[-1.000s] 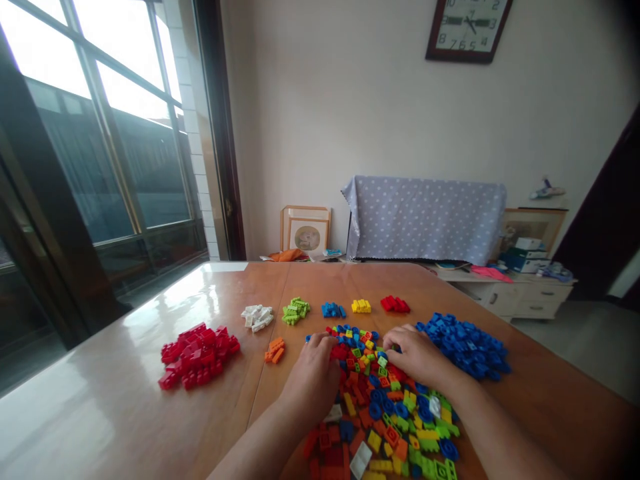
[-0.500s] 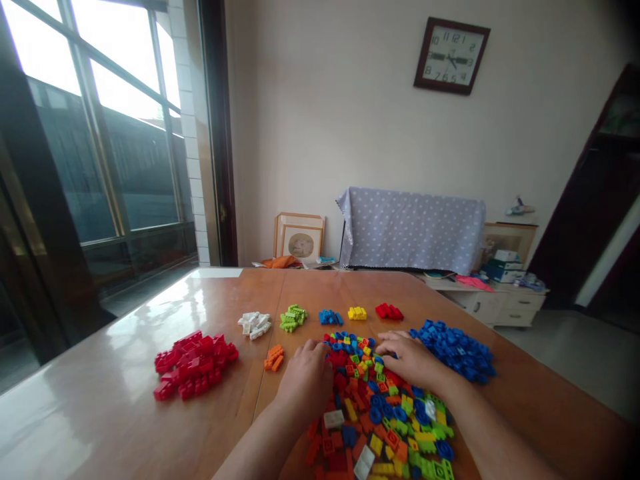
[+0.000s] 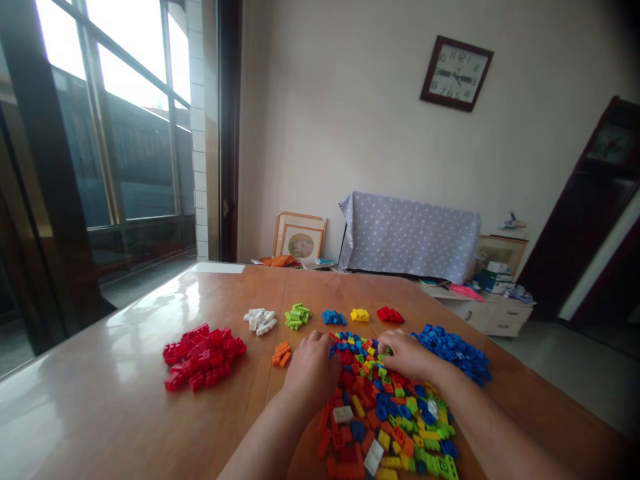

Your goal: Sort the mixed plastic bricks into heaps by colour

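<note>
A large mixed pile of coloured bricks (image 3: 395,420) lies on the wooden table between my forearms. My left hand (image 3: 314,368) rests at the pile's upper left edge, back of the hand up, its fingertips curled down and hidden. On the upper right edge of the pile is my right hand (image 3: 407,355), fingers bent toward the small bricks; whether it pinches one cannot be made out. Just left of my left hand sits a small orange brick group (image 3: 281,354). Beside my right hand spreads a big blue brick pile (image 3: 455,352).
A red brick pile (image 3: 205,357) lies on the left of the table (image 3: 125,407). Along the far side stand small groups: white (image 3: 261,321), lime green (image 3: 298,316), blue (image 3: 333,317), yellow (image 3: 359,315) and red (image 3: 390,315). Behind is a cloth-covered object (image 3: 410,233).
The camera view has shifted slightly, so the piles appear a little further right. Both hands stay at the mixed pile, and the fingers of my right hand are bent more.
</note>
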The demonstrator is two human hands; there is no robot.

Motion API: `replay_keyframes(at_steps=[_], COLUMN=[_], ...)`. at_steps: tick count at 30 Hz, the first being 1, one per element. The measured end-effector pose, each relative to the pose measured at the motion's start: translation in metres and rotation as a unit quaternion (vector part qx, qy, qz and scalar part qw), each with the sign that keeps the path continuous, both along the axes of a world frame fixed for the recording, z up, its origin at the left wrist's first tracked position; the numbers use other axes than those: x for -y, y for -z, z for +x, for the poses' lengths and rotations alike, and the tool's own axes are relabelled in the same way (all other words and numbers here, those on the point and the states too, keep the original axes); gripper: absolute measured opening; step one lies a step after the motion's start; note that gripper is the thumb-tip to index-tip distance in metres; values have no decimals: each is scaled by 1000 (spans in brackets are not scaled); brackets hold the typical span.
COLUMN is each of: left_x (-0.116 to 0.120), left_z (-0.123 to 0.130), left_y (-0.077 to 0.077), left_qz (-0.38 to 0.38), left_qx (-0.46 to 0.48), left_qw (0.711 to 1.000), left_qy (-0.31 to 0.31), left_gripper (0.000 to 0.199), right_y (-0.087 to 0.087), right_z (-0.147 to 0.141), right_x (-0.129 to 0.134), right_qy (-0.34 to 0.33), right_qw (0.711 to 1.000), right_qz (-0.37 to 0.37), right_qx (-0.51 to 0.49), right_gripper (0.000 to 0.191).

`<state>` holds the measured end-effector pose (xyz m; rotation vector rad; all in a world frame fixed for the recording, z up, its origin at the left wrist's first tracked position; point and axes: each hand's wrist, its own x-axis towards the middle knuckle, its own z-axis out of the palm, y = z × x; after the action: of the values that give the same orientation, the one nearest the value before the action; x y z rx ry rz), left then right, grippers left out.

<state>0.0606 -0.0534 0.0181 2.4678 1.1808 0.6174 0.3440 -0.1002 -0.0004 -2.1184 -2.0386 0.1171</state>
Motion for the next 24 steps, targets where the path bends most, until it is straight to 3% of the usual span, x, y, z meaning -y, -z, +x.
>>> replay_keyframes(at_steps=[4,9,12,16,24], left_x=[-3,-5,-4,-3,4], left_z=[-1,-3,-3,-4,-7], left_y=[1,2,4,8,2], left_qz=[-3,-13,-12,-20,-77], left_qx=[12,-15,-46,-81,-121], left_qw=[1000,1000,999,996,988], left_qy=[-7,-20,-15,10,62], left_gripper=[27,27,27,33,43], right_y=[-4,-1,3,4,-3], right_z=[-1,-6,-16,-39,-103], right_x=[-1,-10,-22,-47,-103], right_qy=[9,12,2,-26,-87], right_qw=[999,966,948,949,983], right_qz=[21,12,10,38,81], right_qx=[-25,-257,-318,-312,-137], right_gripper=[10,19,24,28,16])
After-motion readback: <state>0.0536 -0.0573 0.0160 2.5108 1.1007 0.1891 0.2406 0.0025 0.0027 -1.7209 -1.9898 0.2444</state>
